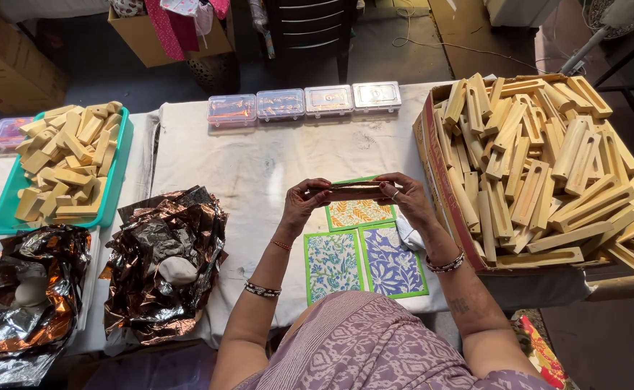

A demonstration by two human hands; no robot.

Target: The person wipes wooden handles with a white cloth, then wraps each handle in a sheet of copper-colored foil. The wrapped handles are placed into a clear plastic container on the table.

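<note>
Fingers of left hand and right hand pinch ends of long copper-foil-wrapped bar, held level just above patterned cards. Wrapping step, I judge; next needs foil ends folded flat. Carton of wooden holders right of cards.

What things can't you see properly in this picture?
- Head view: the long brown piece held between the left hand and right hand; fingers cover its ends.
- The clear boxes: contents too small.
- The patterned cards: the top one is partly hidden behind the hands.
- The foil sheets: cut off by the left edge.
</note>
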